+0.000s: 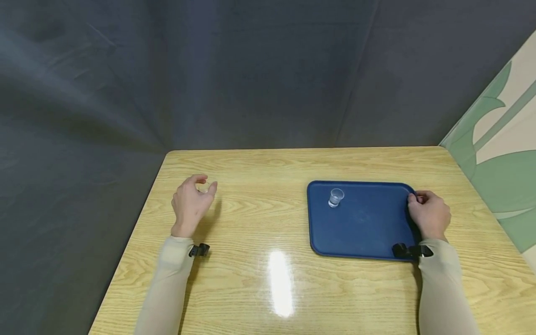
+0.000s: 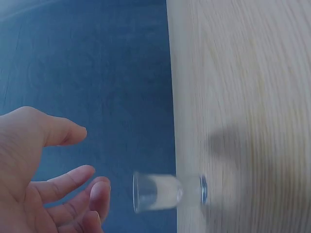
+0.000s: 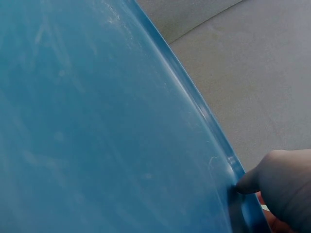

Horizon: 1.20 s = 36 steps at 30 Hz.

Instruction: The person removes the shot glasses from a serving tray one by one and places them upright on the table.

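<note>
My left hand (image 1: 190, 204) is above the left part of the table, thumb and fingers spread apart. Just beyond its fingertips in the left wrist view, a small clear shot glass (image 2: 158, 192) stands upright on the table, apart from the fingers; in the head view the hand mostly hides it. At the right, my right hand (image 1: 430, 214) grips the right rim of a blue rectangular tray (image 1: 364, 228). Its thumb (image 3: 249, 182) presses on top of the rim, with fingers partly hidden underneath. Another clear shot glass (image 1: 336, 197) stands on the tray, toward its far left corner.
The light wooden table (image 1: 251, 209) has its far edge against a dark curtain (image 1: 268, 74). A bright light reflection lies on the wood near the front. To the far right hangs a green and cream leaf-patterned cloth (image 1: 502, 163).
</note>
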Tool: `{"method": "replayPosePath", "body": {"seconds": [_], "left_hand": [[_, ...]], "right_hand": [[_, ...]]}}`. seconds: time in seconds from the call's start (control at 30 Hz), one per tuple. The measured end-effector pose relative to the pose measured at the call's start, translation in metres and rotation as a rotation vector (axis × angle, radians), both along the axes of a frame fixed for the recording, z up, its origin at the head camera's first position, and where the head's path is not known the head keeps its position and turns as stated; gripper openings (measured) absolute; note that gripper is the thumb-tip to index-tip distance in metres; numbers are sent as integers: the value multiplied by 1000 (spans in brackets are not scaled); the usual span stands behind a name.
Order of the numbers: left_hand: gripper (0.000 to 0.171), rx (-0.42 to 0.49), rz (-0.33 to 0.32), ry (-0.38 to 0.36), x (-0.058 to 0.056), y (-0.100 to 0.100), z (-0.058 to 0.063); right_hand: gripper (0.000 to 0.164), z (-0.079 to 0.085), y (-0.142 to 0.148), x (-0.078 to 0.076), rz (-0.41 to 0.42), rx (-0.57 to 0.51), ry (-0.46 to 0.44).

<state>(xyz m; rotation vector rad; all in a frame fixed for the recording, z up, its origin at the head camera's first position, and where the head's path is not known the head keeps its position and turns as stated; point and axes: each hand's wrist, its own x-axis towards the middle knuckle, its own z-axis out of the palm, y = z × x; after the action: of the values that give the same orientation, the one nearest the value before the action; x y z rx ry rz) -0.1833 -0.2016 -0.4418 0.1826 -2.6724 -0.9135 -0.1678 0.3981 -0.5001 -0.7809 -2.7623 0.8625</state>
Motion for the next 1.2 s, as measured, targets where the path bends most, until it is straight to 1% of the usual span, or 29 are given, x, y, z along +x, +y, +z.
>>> {"method": "replayPosePath", "body": {"seconds": [0.17, 0.4, 0.57, 0.73, 0.8, 0.93, 1.1, 1.2], "left_hand": [[40, -6, -66, 25, -3, 17, -2], [40, -12, -163, -10, -6, 46, -7], [40, -19, -237, -12, -6, 68, -11], [39, -23, -303, -32, -5, 92, -12], [39, -14, -339, -37, -4, 102, -12], [38, -25, -410, -50, -2, 124, -13], [38, -58, -460, -76, 1, 150, -12], [38, -62, -484, -82, 2, 164, -10]], "right_hand": [[49, 1, -1, 1, -3, 7, 3], [48, 2, -2, 1, -11, -4, 7], [48, 1, 0, 0, -6, 1, 12], [48, 1, 0, 0, -6, 2, 13], [48, 1, 0, 1, -6, 1, 13], [49, 1, 0, 1, -6, 1, 15], [48, 2, -1, 0, -10, 3, 14], [48, 2, -2, 0, -11, 5, 16]]}}
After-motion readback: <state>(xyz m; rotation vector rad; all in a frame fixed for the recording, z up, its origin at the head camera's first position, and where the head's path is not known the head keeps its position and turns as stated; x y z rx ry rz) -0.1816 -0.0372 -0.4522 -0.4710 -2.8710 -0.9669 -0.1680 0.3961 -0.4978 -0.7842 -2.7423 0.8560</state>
